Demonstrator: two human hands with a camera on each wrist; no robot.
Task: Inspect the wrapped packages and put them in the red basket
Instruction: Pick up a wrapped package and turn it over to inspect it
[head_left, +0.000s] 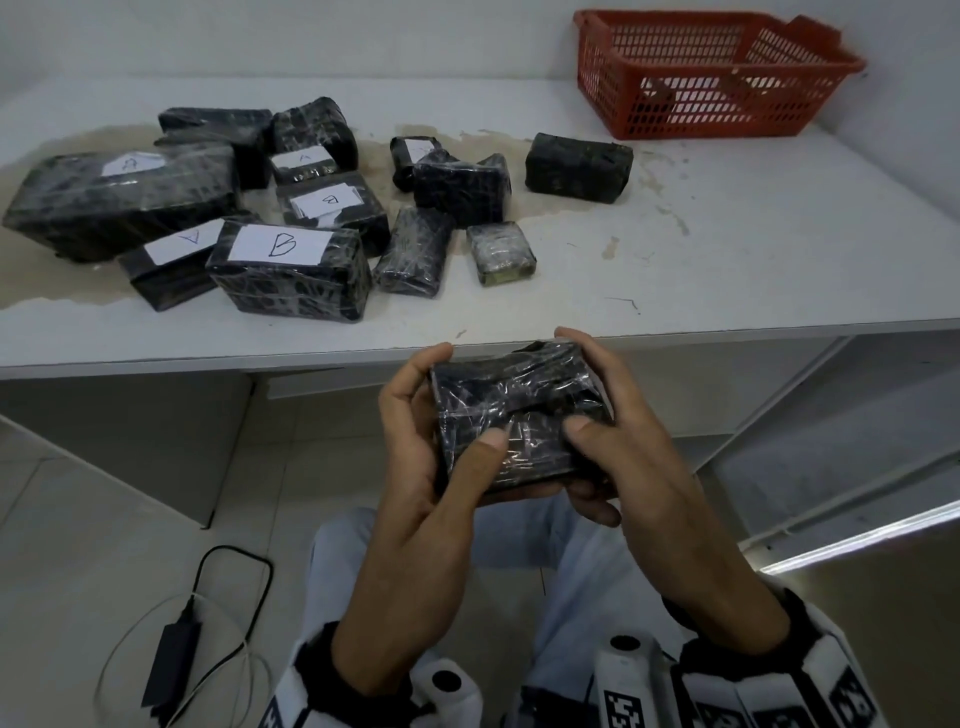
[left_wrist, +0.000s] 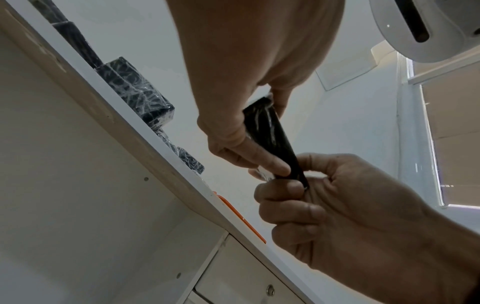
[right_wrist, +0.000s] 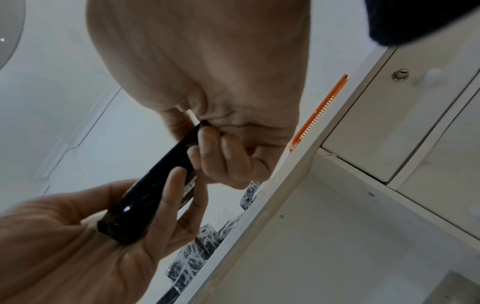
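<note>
My left hand (head_left: 415, 467) curls around the left end of a black package wrapped in clear film (head_left: 517, 415), thumb pressed flat on its upper face and the fingers folded underneath. My right hand (head_left: 618, 441) grips the right end the same way, thumb on top just beside the left thumb, the index finger hooked over the far edge. Between them the package sits tilted toward me, off the table and in front of its near edge, above my lap. In the left wrist view the package (left_wrist: 270, 131) shows edge-on as a thin dark slab pinched between thumb and fingers at both ends; in the right wrist view the same slab (right_wrist: 155, 185) runs from one palm to the other, fingers closed against its underside.

On the white table (head_left: 727, 249), going left to right, a cluster of black wrapped packages lies at the left and centre. The largest (head_left: 124, 200) sits furthest left with a paper label on top; in front of it is one marked "B" (head_left: 288, 273). A small greyish packet (head_left: 501, 253) lies to the right of these, and an unlabelled black block (head_left: 579, 166) stands apart beyond it. The red basket (head_left: 711, 73) sits at the table's far right corner, well apart from both my hands. On the floor at the left lies a black power adapter (head_left: 171, 660) with its cables.
</note>
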